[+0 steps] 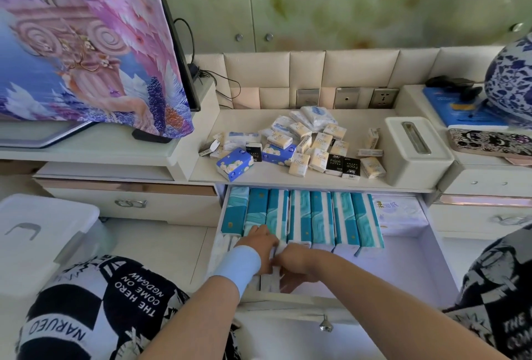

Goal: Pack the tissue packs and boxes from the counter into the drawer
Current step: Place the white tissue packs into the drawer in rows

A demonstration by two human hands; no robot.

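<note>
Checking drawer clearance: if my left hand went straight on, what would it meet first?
Probably the row of teal tissue packs standing right ahead of the left hand; the gap is unclear.

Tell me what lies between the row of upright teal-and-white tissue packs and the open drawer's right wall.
The head view shows one flat white tissue pack with purple print there, next to the teal-and-white row and the drawer's right wall.

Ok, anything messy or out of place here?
The small tissue packs lie heaped on the counter, tilted and overlapping; the teal packs stand in a neat row in the drawer. Nothing looks spilled or damaged.
</note>
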